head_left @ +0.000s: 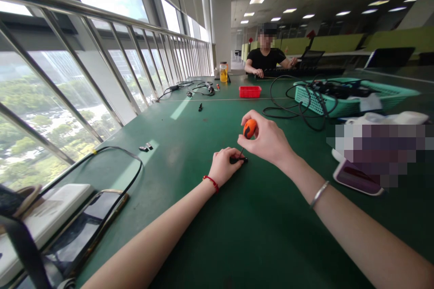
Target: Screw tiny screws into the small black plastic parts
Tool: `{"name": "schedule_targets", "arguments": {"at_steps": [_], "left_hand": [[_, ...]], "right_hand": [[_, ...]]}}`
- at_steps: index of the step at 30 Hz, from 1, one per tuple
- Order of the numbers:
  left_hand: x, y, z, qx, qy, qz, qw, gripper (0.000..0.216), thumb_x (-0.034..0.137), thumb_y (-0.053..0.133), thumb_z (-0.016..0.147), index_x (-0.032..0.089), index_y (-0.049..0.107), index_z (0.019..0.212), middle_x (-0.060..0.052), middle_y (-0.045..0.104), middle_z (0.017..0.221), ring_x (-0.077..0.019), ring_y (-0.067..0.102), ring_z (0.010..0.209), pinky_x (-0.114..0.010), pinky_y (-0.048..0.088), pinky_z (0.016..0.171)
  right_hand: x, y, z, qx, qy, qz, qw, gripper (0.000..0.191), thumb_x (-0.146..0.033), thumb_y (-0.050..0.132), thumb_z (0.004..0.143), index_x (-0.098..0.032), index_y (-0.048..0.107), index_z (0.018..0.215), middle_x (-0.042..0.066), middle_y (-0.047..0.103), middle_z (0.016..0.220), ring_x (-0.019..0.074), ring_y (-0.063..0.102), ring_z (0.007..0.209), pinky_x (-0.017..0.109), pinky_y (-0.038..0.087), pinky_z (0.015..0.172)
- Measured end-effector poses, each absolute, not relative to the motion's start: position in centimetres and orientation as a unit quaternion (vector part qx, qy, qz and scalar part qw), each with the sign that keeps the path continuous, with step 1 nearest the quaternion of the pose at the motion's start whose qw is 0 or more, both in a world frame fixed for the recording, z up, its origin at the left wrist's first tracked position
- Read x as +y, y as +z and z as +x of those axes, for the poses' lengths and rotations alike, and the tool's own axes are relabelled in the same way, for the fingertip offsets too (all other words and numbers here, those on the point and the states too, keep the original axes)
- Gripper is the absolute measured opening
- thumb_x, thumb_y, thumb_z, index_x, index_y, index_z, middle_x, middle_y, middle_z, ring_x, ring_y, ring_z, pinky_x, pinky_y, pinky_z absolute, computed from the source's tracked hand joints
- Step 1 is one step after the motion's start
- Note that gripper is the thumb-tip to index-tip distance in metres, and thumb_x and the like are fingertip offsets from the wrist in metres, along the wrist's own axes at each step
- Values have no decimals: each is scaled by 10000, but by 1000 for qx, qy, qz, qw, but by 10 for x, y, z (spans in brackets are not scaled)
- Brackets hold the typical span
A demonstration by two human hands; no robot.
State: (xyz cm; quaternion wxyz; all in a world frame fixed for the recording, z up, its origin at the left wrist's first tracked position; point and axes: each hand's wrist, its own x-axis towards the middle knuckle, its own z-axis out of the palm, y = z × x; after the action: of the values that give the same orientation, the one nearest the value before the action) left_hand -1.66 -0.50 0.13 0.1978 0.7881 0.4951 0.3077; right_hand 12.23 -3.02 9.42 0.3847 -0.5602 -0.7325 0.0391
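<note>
My right hand (267, 137) is closed around the orange and black handle of a screwdriver (250, 129), held upright with its thin shaft pointing down. The shaft's tip meets a small black part (244, 160) lying on the green table (190, 198). My left hand (225, 162) pinches that black part against the tabletop, its fingers covering much of it. What exactly the part is, I cannot make out.
A red tray (250, 92) and a teal basket (383, 99) heaped with black cables stand beyond my hands. Small black pieces (145, 148) lie at left, near a phone (91, 216). Behind the table sits a person (266, 56) in black. A metal railing (111, 31) runs along the left.
</note>
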Motion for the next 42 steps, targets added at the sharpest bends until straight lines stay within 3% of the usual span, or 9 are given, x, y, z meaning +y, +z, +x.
{"name": "schedule_targets", "arguments": {"at_steps": [4, 11, 16, 22, 28, 31, 33, 35, 42], "left_hand": [[-5, 2, -16, 496, 308, 787, 200, 44, 213, 613, 739, 201, 641, 769, -2, 645, 840, -181, 578, 847, -313, 451, 783], [-4, 1, -16, 494, 313, 787, 200, 50, 212, 613, 738, 204, 648, 773, -1, 641, 828, -179, 574, 839, -318, 451, 794], [-5, 0, -16, 495, 309, 788, 199, 55, 210, 611, 739, 203, 650, 778, -2, 641, 843, -177, 572, 843, -319, 452, 803], [-4, 0, -16, 493, 311, 787, 202, 67, 208, 616, 736, 202, 652, 792, -3, 642, 836, -180, 574, 846, -318, 451, 798], [-4, 0, -17, 490, 312, 789, 200, 58, 211, 615, 737, 197, 648, 783, -2, 643, 833, -176, 574, 833, -307, 452, 778], [-4, 0, -17, 488, 311, 791, 200, 62, 211, 616, 737, 195, 649, 787, 0, 641, 831, -172, 572, 828, -301, 448, 775], [-4, 0, -17, 489, 312, 790, 200, 60, 208, 617, 736, 193, 649, 784, 1, 637, 821, -172, 572, 824, -299, 446, 770], [-4, 0, -17, 490, 313, 788, 202, 55, 203, 616, 734, 192, 648, 778, 1, 634, 808, -173, 573, 820, -296, 446, 763], [-4, 0, -17, 488, 317, 787, 205, 51, 205, 619, 734, 193, 643, 778, 1, 647, 839, -169, 577, 830, -292, 447, 772]], "right_hand": [[-29, 92, 122, -713, 22, -586, 385, 349, -581, 513, 736, -235, 518, 690, -21, 537, 568, 147, 481, 553, 241, 274, 489], [-29, 92, 123, -724, 41, -559, 403, 185, -327, 580, 668, -251, 520, 825, -52, 551, 618, 124, 488, 544, 225, 290, 493], [-28, 93, 123, -710, 29, -579, 399, 312, -550, 535, 726, -239, 521, 753, -36, 532, 566, 137, 481, 529, 242, 272, 482], [-29, 94, 123, -722, 39, -564, 399, 146, -332, 563, 683, -248, 538, 800, -42, 570, 632, 133, 499, 571, 237, 301, 514], [-28, 91, 122, -710, 43, -582, 395, 350, -590, 528, 721, -241, 537, 750, -32, 534, 582, 141, 475, 551, 244, 284, 495], [-27, 90, 121, -715, 44, -573, 398, 287, -503, 502, 767, -235, 546, 677, -27, 540, 579, 136, 480, 568, 242, 294, 510], [-27, 90, 122, -722, 42, -564, 399, 148, -388, 546, 722, -247, 552, 767, -44, 547, 604, 127, 480, 562, 232, 297, 509], [-28, 91, 122, -727, 46, -558, 397, 211, -351, 578, 674, -256, 533, 857, -57, 546, 625, 120, 479, 546, 224, 292, 498], [-27, 89, 121, -717, 10, -575, 394, 344, -558, 491, 764, -228, 537, 681, -16, 543, 571, 140, 478, 546, 242, 277, 497]]}}
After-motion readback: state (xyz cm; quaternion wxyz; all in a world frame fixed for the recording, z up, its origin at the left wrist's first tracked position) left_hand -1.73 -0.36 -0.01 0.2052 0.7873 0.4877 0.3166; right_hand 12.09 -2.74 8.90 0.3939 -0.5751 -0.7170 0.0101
